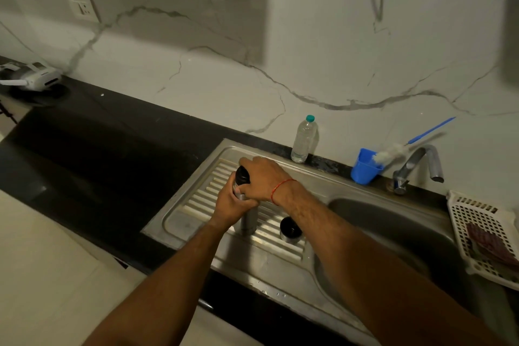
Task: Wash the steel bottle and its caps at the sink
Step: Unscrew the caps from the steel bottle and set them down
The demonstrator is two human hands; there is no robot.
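The steel bottle (248, 221) stands upright on the ribbed drainboard (202, 199) of the steel sink. My left hand (229, 205) grips its upper body. My right hand (262, 178) is curled over the bottle's top, around a black inner cap (242, 175). A steel outer cap (290, 230) with a dark inside stands on the drainboard just right of the bottle, partly hidden by my right forearm.
The sink basin (393, 233) lies to the right under a steel tap (418, 166). A blue cup (363, 168) holds a bottle brush (393, 153). A plastic water bottle (304, 140) stands at the wall. A white basket (483, 236) holds a scrub pad. Black counter (98, 143) extends left.
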